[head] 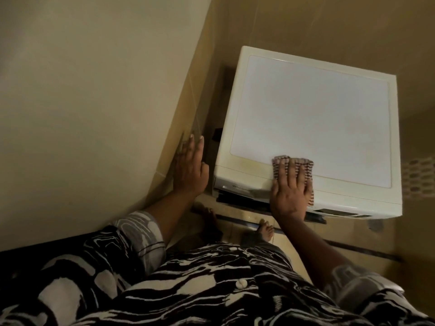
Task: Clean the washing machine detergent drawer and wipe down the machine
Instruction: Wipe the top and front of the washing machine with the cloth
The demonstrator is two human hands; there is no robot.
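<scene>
The right hand [290,194] presses the striped cloth [294,169] flat, fingers straight, on the washing machine [310,118] top front edge to wipe it. The left hand [189,168], open, leans on the wall [94,102], probably for balance.

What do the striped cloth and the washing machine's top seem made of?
The brown-and-white striped cloth looks like soft woven fabric: it drapes over the edge. The white washing machine's flat top looks like smooth matte plastic or laminate, without glare.

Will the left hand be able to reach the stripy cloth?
Probably yes. The left hand is open by the tiled wall, just beside the washing machine, and nothing lies between it and the striped cloth under the right hand.
</scene>
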